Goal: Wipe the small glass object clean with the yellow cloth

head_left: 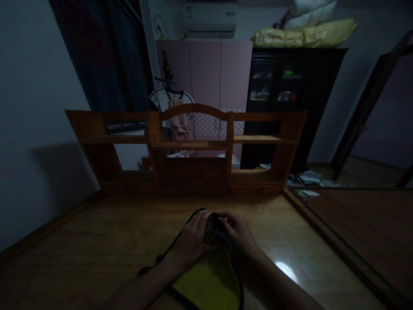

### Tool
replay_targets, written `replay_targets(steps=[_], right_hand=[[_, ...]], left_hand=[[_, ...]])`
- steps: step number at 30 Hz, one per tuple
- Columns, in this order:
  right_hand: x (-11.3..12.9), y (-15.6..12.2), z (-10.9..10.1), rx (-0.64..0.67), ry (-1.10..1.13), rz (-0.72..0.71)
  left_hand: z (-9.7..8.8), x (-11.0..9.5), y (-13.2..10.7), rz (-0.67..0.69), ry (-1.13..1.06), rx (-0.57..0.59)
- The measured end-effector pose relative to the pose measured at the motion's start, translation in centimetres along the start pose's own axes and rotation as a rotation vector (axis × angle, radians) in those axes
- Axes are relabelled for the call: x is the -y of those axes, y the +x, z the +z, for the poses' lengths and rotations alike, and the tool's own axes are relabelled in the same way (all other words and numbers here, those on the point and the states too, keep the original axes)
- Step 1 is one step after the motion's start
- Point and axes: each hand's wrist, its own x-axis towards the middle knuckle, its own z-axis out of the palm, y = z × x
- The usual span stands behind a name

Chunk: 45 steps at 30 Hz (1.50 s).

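A yellow-green cloth piece with black edging [206, 282] lies on the wooden surface in front of me, reaching down to the bottom of the view. Near its far end, my left hand [192, 236] is closed around a small dark, rounded, slightly shiny object [210, 230]; its kind is too dark to make out. Close beside it on the right, my right hand [240, 232] has thumb and fingers pinched together at a dark part against that object. What exactly the right fingertips grip is hidden in shadow.
Across the far side of the wooden surface [129, 241] stands a wooden shelf unit [190, 146]. A raised wooden rail [325, 230] runs along the right. Behind are a pink wardrobe [204, 73], hanging clothes [177, 112] and a black cabinet [290, 125]. The room is dim.
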Motion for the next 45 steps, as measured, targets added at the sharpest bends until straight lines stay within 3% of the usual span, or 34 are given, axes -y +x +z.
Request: replay_targets(steps=[15, 27, 36, 39, 45], right_hand=[[-0.08, -0.07, -0.23, -0.053, -0.235, -0.017], [-0.14, -0.17, -0.24, 0.029, -0.165, -0.081], [0.03, -0.12, -0.05, 0.002, -0.142, -0.055], [0.22, -0.08, 0.04, 0.008, -0.068, 0.000], [-0.02, -0.13, 0.73, 0.150, 0.388, 0.146]], left_hand=[[0.06, 0.04, -0.06, -0.039, 0.007, 0.017], [-0.21, 0.06, 0.16, -0.060, -0.012, -0.020], [-0.12, 0.16, 0.06, -0.036, -0.028, -0.004], [0.06, 0.38, 0.02, -0.011, -0.021, -0.005], [0.08, 0.58, -0.18, 0.065, 0.003, 0.002]])
